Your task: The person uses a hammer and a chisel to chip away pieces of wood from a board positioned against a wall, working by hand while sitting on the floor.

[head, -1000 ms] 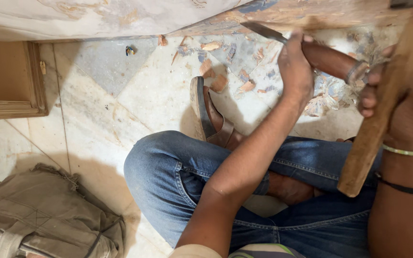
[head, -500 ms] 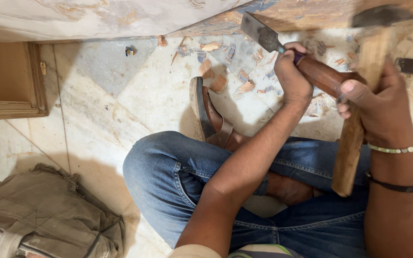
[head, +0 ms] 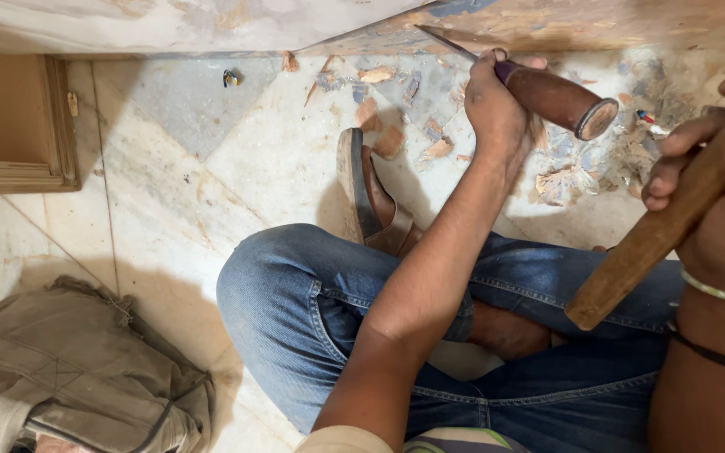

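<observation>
My left hand [head: 492,105] is closed around a chisel [head: 555,99] with a brown wooden handle. Its thin metal blade points up-left against the lower edge of a worn wooden panel [head: 564,21]. My right hand [head: 719,176], at the right edge, grips a hammer's wooden handle [head: 648,243], which slants down to the left; the hammer head is out of view. The hammer is drawn back, apart from the chisel's butt end. I sit cross-legged in blue jeans [head: 312,310] on a marble floor.
Wood chips and paint flakes [head: 581,172] litter the floor below the panel. A brown sandal [head: 362,197] is on my foot near the chips. A khaki canvas bag [head: 69,369] lies at lower left. A wooden frame [head: 31,126] stands at left.
The hammer was against the chisel's end half a second ago; it has now swung back to the right, its head leaving the view. The left hand holds the chisel in the same place.
</observation>
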